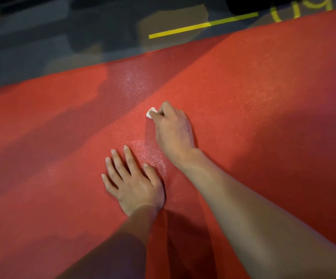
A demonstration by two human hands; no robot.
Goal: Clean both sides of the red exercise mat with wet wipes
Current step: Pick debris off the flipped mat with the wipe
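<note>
The red exercise mat [253,93] fills most of the head view, lying flat on the floor. My left hand [132,182] rests flat on it near the middle, fingers straight and spread. Just beyond it, my right hand [173,127] presses down on the mat with its fingers curled round a small white wet wipe [150,112]; only a corner of the wipe shows past the fingertips. Damp, shiny patches glisten on the mat between the two hands and farther up.
Beyond the mat's far edge lies dark grey floor [42,47] with a yellow painted line [203,25] and yellow lettering [304,9] at the top right. Shadows cross the left part of the mat.
</note>
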